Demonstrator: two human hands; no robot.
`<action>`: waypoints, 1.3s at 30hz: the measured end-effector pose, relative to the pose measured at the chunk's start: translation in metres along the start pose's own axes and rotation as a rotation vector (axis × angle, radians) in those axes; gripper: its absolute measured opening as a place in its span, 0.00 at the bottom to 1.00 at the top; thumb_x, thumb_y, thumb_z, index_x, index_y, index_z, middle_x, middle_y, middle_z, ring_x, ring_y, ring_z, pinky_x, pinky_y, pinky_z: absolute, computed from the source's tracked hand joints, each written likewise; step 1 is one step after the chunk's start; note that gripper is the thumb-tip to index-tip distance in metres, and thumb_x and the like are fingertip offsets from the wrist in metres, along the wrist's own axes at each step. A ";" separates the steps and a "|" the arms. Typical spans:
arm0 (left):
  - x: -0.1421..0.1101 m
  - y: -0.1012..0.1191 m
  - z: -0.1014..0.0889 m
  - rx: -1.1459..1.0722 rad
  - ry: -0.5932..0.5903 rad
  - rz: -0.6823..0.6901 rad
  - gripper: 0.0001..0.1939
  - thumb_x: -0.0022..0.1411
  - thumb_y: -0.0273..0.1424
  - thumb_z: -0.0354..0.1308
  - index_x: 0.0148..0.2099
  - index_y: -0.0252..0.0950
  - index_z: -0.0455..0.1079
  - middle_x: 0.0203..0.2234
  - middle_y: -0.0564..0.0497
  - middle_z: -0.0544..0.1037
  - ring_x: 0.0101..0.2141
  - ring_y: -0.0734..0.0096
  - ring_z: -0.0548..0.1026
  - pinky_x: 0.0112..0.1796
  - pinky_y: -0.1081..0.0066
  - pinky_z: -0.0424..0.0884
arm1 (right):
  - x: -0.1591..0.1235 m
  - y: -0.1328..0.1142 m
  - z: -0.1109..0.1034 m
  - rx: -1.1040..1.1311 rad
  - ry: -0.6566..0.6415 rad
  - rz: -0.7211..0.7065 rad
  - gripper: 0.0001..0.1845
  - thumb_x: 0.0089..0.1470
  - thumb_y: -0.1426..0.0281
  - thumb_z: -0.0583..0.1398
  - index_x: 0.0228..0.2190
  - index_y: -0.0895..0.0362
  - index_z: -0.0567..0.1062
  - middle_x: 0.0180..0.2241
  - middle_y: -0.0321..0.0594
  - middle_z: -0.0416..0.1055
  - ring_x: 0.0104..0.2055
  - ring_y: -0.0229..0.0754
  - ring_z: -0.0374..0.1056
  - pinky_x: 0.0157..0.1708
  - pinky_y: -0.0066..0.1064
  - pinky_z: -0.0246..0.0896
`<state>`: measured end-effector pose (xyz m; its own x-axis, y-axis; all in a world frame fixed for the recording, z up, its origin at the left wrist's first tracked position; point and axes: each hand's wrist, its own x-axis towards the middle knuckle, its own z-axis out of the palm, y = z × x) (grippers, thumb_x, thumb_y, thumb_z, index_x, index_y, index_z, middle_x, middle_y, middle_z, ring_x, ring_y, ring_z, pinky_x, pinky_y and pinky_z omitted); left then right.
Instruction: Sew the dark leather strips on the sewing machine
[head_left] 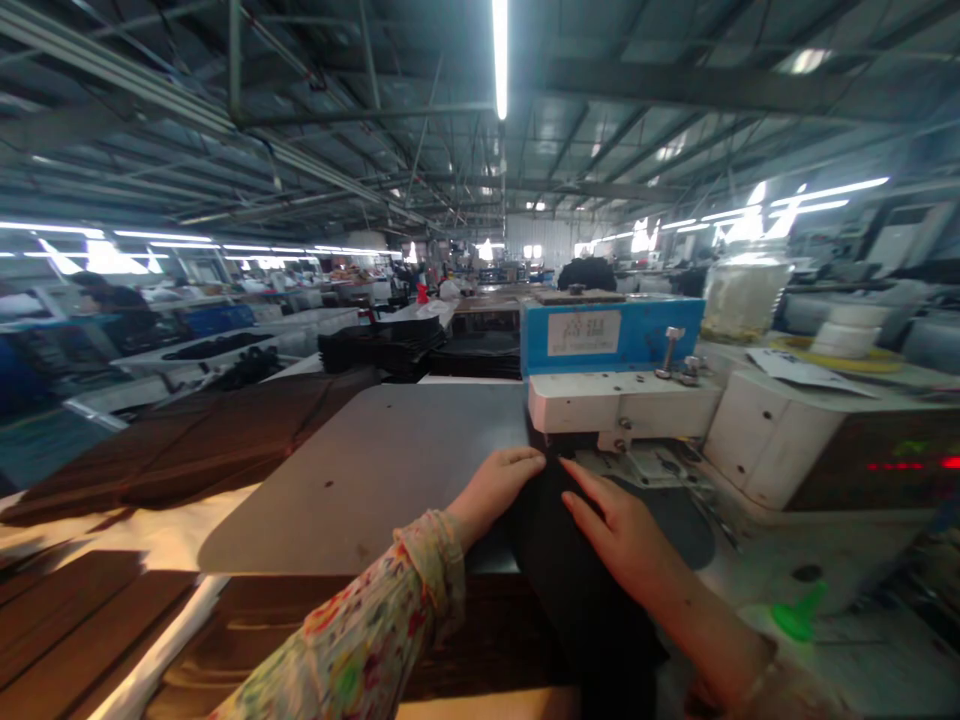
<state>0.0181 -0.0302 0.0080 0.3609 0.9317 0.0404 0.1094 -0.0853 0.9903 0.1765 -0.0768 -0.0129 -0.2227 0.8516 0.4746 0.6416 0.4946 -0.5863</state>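
Note:
A long strip of black fabric (577,590) runs from my lap up under the head of a white and blue sewing machine (611,375). My left hand (499,487) rests on the strip's left edge, fingertips pointing at the machine's clamp. My right hand (619,530) lies flat on the strip's right side, fingers stretched toward the same spot. Both hands press the cloth onto the grey machine plate (375,470). A floral sleeve (375,630) covers my left forearm.
Stacks of dark brown fabric pieces (195,440) lie on the table to the left and in front (82,620). A control box with red lights (855,450) sits to the right, a green plastic part (799,612) below it. Other workers sit at far benches (112,300).

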 end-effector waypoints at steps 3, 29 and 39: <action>0.000 0.000 0.000 -0.026 -0.011 -0.016 0.10 0.49 0.36 0.55 0.27 0.33 0.68 0.20 0.54 0.71 0.24 0.74 0.68 0.27 0.75 0.62 | -0.002 -0.002 0.003 -0.139 0.017 -0.094 0.22 0.57 0.69 0.46 0.51 0.63 0.62 0.49 0.49 0.65 0.50 0.43 0.62 0.49 0.36 0.59; 0.003 -0.007 0.007 0.955 0.253 0.392 0.05 0.54 0.27 0.51 0.34 0.36 0.67 0.33 0.50 0.69 0.37 0.68 0.66 0.39 0.70 0.63 | 0.017 -0.011 0.000 -0.452 -0.220 0.102 0.20 0.52 0.78 0.47 0.44 0.60 0.69 0.37 0.45 0.71 0.39 0.41 0.68 0.39 0.29 0.60; -0.003 -0.008 0.007 1.097 0.184 0.345 0.08 0.57 0.27 0.49 0.36 0.37 0.68 0.33 0.50 0.70 0.37 0.68 0.67 0.39 0.71 0.64 | 0.043 0.003 0.004 -0.448 -0.262 0.182 0.17 0.51 0.76 0.48 0.36 0.58 0.74 0.39 0.45 0.73 0.43 0.42 0.67 0.42 0.29 0.57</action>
<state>0.0229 -0.0351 -0.0008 0.3980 0.8288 0.3932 0.8067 -0.5203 0.2801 0.1663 -0.0376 0.0032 -0.2177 0.9595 0.1786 0.9239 0.2616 -0.2794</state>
